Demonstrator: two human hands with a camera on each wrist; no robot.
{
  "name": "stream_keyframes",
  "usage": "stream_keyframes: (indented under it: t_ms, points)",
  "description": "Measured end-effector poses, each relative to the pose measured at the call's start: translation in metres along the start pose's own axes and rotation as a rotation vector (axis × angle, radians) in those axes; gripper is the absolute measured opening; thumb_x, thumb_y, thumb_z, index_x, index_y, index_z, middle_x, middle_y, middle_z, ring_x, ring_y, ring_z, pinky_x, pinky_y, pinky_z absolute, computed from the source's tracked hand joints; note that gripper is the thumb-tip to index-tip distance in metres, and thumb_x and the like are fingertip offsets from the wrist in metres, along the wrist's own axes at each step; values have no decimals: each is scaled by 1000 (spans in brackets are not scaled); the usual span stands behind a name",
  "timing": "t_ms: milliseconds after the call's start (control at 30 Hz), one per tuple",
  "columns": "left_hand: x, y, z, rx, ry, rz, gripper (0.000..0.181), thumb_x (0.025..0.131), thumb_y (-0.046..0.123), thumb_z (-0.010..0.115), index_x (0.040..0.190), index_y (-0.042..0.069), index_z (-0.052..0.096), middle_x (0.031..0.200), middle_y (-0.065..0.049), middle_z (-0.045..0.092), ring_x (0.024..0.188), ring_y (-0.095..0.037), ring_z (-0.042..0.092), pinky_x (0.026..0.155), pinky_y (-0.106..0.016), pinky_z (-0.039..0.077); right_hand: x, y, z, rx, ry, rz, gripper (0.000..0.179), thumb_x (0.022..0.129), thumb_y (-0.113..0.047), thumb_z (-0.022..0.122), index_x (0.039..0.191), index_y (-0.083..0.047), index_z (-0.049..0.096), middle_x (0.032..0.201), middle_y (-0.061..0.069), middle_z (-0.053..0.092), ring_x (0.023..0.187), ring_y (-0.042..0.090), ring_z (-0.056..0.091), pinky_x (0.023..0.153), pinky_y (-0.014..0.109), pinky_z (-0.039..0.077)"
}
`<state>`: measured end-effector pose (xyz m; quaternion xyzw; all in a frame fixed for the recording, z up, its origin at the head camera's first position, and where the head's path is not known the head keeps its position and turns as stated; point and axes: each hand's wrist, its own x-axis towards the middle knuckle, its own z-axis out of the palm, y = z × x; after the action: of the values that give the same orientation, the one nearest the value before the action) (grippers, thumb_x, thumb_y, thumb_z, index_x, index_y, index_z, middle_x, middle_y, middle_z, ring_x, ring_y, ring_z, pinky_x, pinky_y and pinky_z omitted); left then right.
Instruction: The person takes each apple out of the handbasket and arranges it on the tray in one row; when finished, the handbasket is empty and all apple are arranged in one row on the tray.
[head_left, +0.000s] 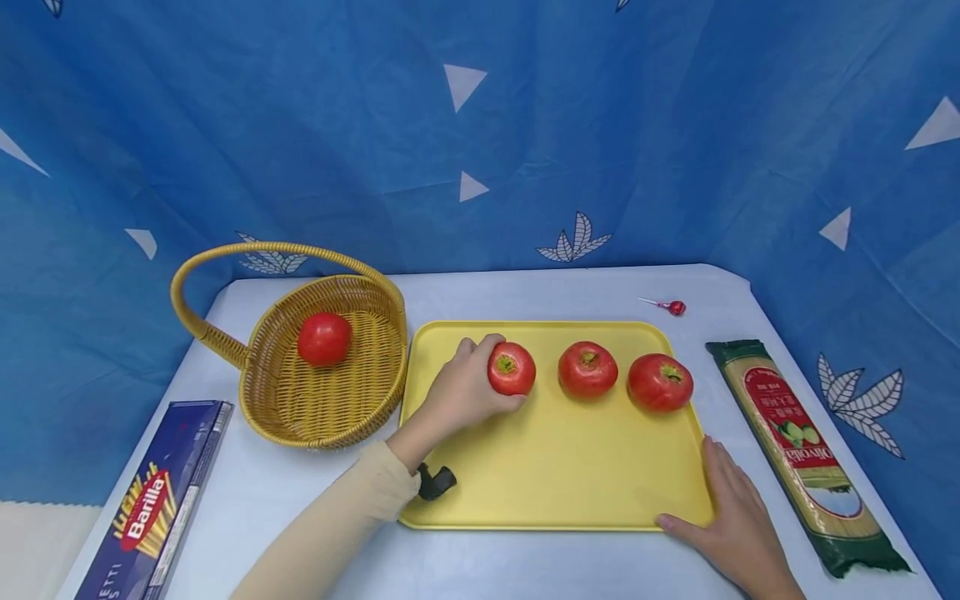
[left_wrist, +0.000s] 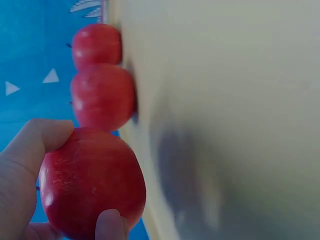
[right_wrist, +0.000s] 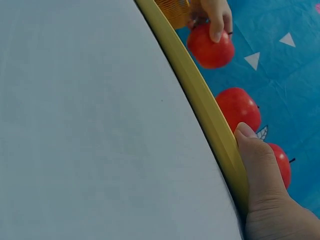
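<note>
In the head view, my left hand [head_left: 471, 385] grips a red apple [head_left: 512, 369] over the left part of the yellow tray [head_left: 555, 467]. The left wrist view shows fingers and thumb round that apple [left_wrist: 92, 182], with its shadow on the tray below. Two more red apples, a middle one [head_left: 588, 370] and a right one [head_left: 660, 382], sit on the tray's back right. My right hand [head_left: 738, 521] holds the tray's front right corner, its thumb [right_wrist: 260, 160] over the rim in the right wrist view; its other fingers are hidden there.
Left of the tray stands a wicker basket [head_left: 375, 417] with a tall handle and one red apple [head_left: 325, 339] inside. A blue Barilla spaghetti box [head_left: 153, 500] lies at the left edge. To the right are a green-ended noodle pack [head_left: 806, 454] and a small red lollipop [head_left: 677, 308].
</note>
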<state>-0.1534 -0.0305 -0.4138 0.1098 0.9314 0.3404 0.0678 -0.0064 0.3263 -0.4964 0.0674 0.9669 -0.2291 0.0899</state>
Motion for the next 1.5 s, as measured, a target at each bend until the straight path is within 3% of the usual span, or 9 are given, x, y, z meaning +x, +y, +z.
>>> stream_keyframes:
  t_ms: [233, 467, 700, 933, 1067, 1233, 1367, 1500]
  points:
    - [18, -2, 15, 70, -35, 7, 83, 69, 47, 82, 139, 19, 48, 113, -10, 52, 81, -21, 59, 70, -33, 53, 2, -1, -2, 1, -14, 0, 141, 67, -72, 75, 157, -6, -11, 163, 28, 0, 144, 53, 9, 106, 78, 16]
    - [25, -1, 22, 27, -49, -7, 85, 73, 46, 81, 144, 17, 44, 118, -12, 50, 88, -24, 60, 76, -35, 55, 3, -3, -1, -6, -10, -2, 142, 66, -72, 75, 157, -6, -11, 163, 28, 0, 144, 53, 10, 106, 78, 17]
    - [25, -1, 29, -19, -40, -19, 93, 77, 42, 82, 152, 16, 35, 120, -13, 48, 97, -25, 60, 84, -37, 57, 4, -4, -2, -6, -7, -5, 142, 66, -73, 75, 157, -6, -11, 163, 28, 2, 143, 53, 11, 105, 78, 19]
    - [14, 0, 25, 59, -17, 8, 100, 74, 47, 83, 155, 18, 31, 130, -14, 50, 110, -28, 57, 86, -43, 55, 5, -2, -2, -7, -20, -1, 141, 67, -72, 75, 157, -4, -10, 162, 30, 3, 142, 53, 12, 105, 78, 19]
    - [-6, 7, 12, 91, 27, 31, 97, 74, 51, 82, 154, 23, 34, 138, -11, 50, 118, -29, 55, 86, -46, 55, 5, -3, -2, -10, -28, 1, 141, 67, -71, 75, 157, -4, -11, 162, 30, 2, 142, 53, 12, 105, 78, 19]
    - [-43, 9, -22, 108, 122, 64, 82, 78, 52, 78, 148, 25, 44, 132, -4, 56, 117, -24, 56, 87, -42, 54, 4, -3, -3, -4, -39, 8, 142, 68, -72, 75, 156, -3, -12, 162, 31, 1, 142, 54, 11, 105, 78, 17]
    - [-69, -5, -53, 121, 218, 47, 72, 81, 48, 77, 142, 21, 51, 128, -4, 58, 115, -25, 57, 88, -45, 53, 4, -2, -4, 10, -42, 8, 141, 69, -73, 73, 156, -3, -13, 161, 32, 0, 142, 55, 10, 107, 78, 14]
    - [-87, -33, -84, 132, 331, 4, 67, 83, 39, 77, 139, 14, 52, 125, -10, 58, 113, -29, 56, 89, -50, 51, 4, -1, -4, 14, -47, 3, 140, 70, -73, 72, 156, -4, -14, 161, 32, -1, 142, 55, 8, 107, 78, 12]
